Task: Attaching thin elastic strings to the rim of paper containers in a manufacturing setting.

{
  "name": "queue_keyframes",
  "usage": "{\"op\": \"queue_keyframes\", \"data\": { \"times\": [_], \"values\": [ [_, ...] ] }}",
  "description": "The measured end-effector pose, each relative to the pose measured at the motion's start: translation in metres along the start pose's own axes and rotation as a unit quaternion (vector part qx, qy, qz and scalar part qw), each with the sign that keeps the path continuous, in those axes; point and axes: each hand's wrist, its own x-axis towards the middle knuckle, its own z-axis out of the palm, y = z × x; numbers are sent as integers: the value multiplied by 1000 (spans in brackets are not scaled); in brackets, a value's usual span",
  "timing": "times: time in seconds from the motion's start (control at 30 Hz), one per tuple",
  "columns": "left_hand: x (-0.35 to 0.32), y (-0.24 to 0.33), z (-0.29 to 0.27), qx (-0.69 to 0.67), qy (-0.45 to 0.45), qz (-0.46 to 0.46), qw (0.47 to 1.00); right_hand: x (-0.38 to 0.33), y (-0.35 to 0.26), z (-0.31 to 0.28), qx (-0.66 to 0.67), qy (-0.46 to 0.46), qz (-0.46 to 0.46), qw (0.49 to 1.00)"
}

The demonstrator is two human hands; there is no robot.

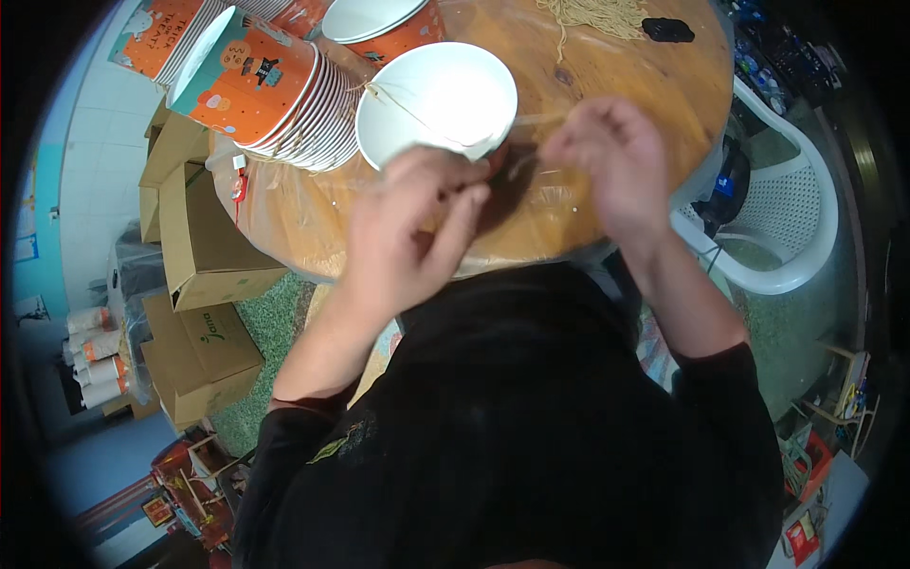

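Note:
A white-lined paper bucket point(460, 90) with an orange outside stands on the round table, its mouth facing up toward me. A thin piece of twine point(398, 102) hangs over its left rim and runs down across the inside. My left hand point(412, 223) is at the bucket's near rim, fingers curled and thumb close to the index finger; what lies between them is hidden. To the right of the bucket, my right hand point(616, 156) is raised over the table, blurred, with fingertips drawn together. A faint strand seems to lie between the hands, too smeared to be sure.
Nested stacks of orange printed buckets point(275, 90) lie at the left; more buckets point(379, 28) stand behind. A twine bundle point(597, 14) and a black object point(668, 29) are at the far side. Cardboard boxes point(213, 237) stand left, a white plastic chair point(787, 199) right.

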Motion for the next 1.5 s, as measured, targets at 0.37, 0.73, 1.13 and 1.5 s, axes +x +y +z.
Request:
{"op": "queue_keyframes", "data": {
  "times": [0.37,0.73,1.13,1.5],
  "values": [
    [64,-36,6,-100,-242,-313,913,-11,61,25,-23,50,-68,996],
    [63,-46,12,-104,-246,-293,918,-13,77,25,-27,49,-82,995],
    [61,-50,11,-117,-237,-281,923,-10,75,30,-21,58,-58,996],
    [63,-46,8,-87,-258,-277,922,-11,59,37,-71,58,-58,994]
  ]
}}
